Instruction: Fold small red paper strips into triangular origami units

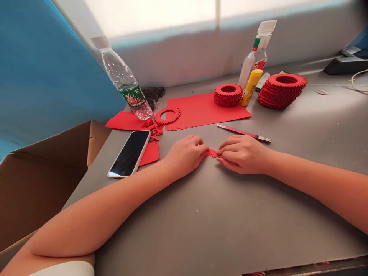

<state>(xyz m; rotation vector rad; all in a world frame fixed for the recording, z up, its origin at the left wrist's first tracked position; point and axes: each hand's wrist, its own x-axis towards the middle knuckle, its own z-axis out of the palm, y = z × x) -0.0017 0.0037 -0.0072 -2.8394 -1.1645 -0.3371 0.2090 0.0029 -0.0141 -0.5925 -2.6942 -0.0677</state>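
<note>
A small piece of folded red paper (213,153) lies between my hands at the middle of the grey table. My left hand (188,155) is closed on its left end, fingers pinched together. From the other side, my right hand (241,154) pinches the right end between thumb and fingertips. Just beyond my right hand rests a craft knife (244,133) with a dark red handle. Further off to the left are a flat ring of folded red paper (167,115) and several small folded red pieces (155,133).
At left, a phone (130,154) lies on red paper beside a water bottle (135,97). Behind my hands are red sheets (189,111), a short stack of red rings (228,97), a yellow glue stick (252,87), a clear bottle (254,57) and a taller leaning stack (278,94). A cardboard box (43,184) stands left.
</note>
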